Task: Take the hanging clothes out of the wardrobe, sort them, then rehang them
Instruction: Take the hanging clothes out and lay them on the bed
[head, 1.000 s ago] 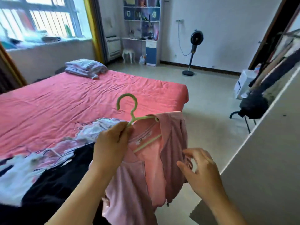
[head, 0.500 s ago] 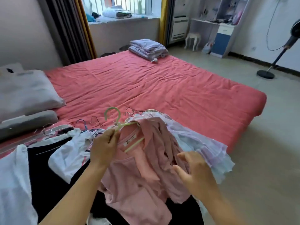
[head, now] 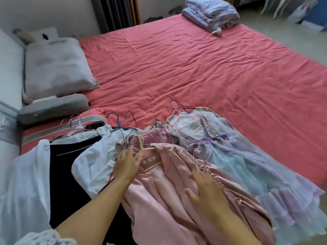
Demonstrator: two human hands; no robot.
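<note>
Head view of a bed covered by a coral-red sheet [head: 194, 71], with clothes on hangers spread along its near edge. A pink garment [head: 169, 188] lies at near centre on a pale green hanger [head: 141, 145], whose hook points toward the far side and whose bar shows inside the collar beside a white label. The left hand [head: 126, 164] rests at the neck of this hanger, fingers extended over the collar and hanger shoulder; whether it grips the hanger cannot be told. The right hand [head: 205, 192] lies flat and released on the pink garment, fingers spread, just near of a gathered seam. To the right, touching the pink garment, lies a lilac and pale blue tiered dress [head: 238, 156], its ruffled hem toward the near right edge of the bed; several thin wire hooks [head: 177, 106] project beyond its far end. To the left lies a white garment [head: 93, 160] over a black garment [head: 70, 175], with a blue hanger hook [head: 115, 119] and a dark wire hook just beyond them. At far left, 2 pillows sit by the headboard: a pale pillow [head: 56, 68] and, nearer, a grey pillow [head: 53, 106]. A folded lilac blanket [head: 210, 11] rests on the far right corner of the sheet.
</note>
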